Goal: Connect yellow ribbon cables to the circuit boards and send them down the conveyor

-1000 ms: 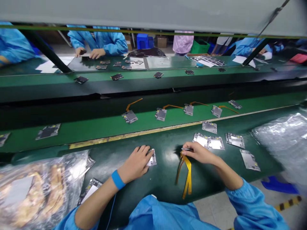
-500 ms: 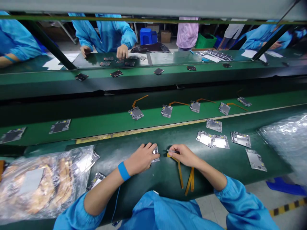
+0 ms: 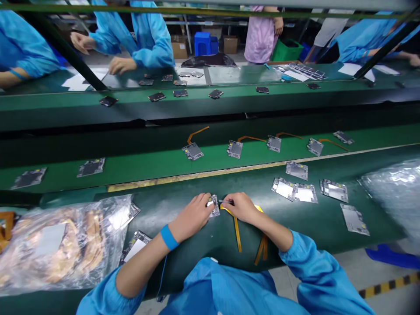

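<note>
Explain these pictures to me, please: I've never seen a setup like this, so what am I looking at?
There is no robot here: these are a person's bare hands, seen from one camera worn on the head, looking forward and down. The left hand steadies a small circuit board on the green bench. The right hand pinches a slim tool beside it, with an orange ribbon cable just below. More circuit boards lie to the right, and a clear plastic bag to the left. Beyond is a green strip carrying boards, some with ribbon cables attached. Farther back, other people work in blue sleeves.
</note>
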Demonstrator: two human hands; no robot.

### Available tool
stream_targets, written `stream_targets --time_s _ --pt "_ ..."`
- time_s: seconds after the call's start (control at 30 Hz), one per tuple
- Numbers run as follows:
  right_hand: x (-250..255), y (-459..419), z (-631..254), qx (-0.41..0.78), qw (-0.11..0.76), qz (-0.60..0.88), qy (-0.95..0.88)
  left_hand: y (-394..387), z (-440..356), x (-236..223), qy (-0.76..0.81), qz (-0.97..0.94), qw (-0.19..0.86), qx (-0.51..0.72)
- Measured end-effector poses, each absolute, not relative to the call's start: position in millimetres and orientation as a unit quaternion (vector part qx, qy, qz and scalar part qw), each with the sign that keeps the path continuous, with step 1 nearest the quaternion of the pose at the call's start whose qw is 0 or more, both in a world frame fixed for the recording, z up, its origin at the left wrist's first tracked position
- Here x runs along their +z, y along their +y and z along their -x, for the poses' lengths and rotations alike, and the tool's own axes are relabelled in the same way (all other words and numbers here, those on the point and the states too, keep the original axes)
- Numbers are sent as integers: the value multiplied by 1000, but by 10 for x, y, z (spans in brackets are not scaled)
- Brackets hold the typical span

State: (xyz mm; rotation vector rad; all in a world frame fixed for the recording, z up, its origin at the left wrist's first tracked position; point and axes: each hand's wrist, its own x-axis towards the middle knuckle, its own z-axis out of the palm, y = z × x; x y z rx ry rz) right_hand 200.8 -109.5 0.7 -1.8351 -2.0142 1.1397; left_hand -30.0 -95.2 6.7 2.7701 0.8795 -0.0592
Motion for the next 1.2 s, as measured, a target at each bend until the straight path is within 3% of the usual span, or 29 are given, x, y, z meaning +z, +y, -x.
stream_targets --time_s 0.43,1.2 --pt "105 -1073 -1940 342 11 636 -691 -1013 336 -58 319 -936 146 35" --pt "116 -1048 -1889 317 -15 625 -713 -1044 263 32 295 -951 96 -14"
